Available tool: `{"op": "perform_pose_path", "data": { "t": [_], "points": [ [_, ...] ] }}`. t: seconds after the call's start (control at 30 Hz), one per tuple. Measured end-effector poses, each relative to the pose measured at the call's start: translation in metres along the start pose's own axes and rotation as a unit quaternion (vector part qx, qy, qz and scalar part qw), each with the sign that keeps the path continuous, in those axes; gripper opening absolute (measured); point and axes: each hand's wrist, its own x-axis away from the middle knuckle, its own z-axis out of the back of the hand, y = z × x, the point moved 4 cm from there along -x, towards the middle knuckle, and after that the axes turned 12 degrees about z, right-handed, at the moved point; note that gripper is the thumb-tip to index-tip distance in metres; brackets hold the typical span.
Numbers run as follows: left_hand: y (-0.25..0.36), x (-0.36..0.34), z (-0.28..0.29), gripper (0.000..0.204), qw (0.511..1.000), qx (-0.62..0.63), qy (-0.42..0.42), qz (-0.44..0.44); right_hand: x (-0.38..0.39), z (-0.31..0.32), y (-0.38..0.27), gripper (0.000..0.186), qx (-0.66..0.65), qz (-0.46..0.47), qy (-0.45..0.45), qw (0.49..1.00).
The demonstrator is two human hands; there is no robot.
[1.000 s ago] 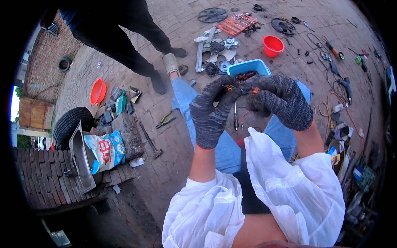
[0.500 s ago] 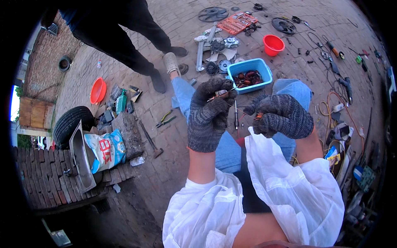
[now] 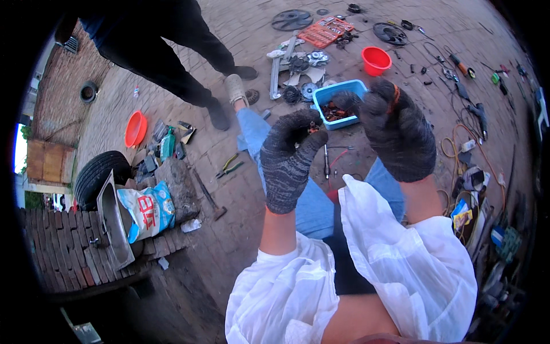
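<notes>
Both my hands wear dark grey knit gloves. My left hand (image 3: 288, 166) is closed, thumb against fingers, on a small copper-coloured coil piece (image 3: 313, 128), mostly covered by the glove. Higher up, my right hand (image 3: 399, 135) has its fingers curled around an orange-brown tuft of copper wire (image 3: 395, 97); motion smears its fingertips. Just beyond the hands stands a light blue basin (image 3: 347, 86) with reddish-brown copper scraps (image 3: 331, 112) inside, partly hidden by my right fingers. A screwdriver (image 3: 326, 163) lies on the paving between my knees.
Red bowl (image 3: 376, 61), orange tool case (image 3: 325, 32) and metal motor parts (image 3: 306, 66) lie beyond the basin. To the left are pliers (image 3: 230, 167), a hammer (image 3: 209, 192), a tyre (image 3: 103, 175) and a sink (image 3: 109, 221). Another person's dark trouser legs (image 3: 166, 63) stand ahead. Cables (image 3: 458, 152) lie right.
My right hand has risen and moved away from my left, turning upward with the copper wire. The thin strand seen between the hands no longer shows. My left hand has barely shifted.
</notes>
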Motion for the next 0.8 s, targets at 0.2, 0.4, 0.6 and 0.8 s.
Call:
{"op": "perform_pose_path", "data": {
  "t": [0.2,0.4,0.6,0.8],
  "points": [
    [-0.004,-0.009,0.01,0.024,0.998,-0.039,0.038,0.022,-0.012,-0.025,0.012,0.055,0.042,0.056,-0.077,0.995],
    [-0.017,-0.019,0.028,0.019,0.949,0.292,0.036,0.116,-0.008,-0.011,0.028,0.052,0.025,0.015,-0.041,0.999],
    [-0.019,-0.029,0.024,0.023,0.98,0.18,0.024,0.079,-0.009,-0.001,0.042,0.051,0.066,-0.013,0.025,0.997],
    [-0.016,-0.012,0.013,0.03,0.992,0.11,-0.032,0.059,-0.014,-0.006,0.021,0.061,0.492,0.105,-0.097,0.859]
  ]
}}
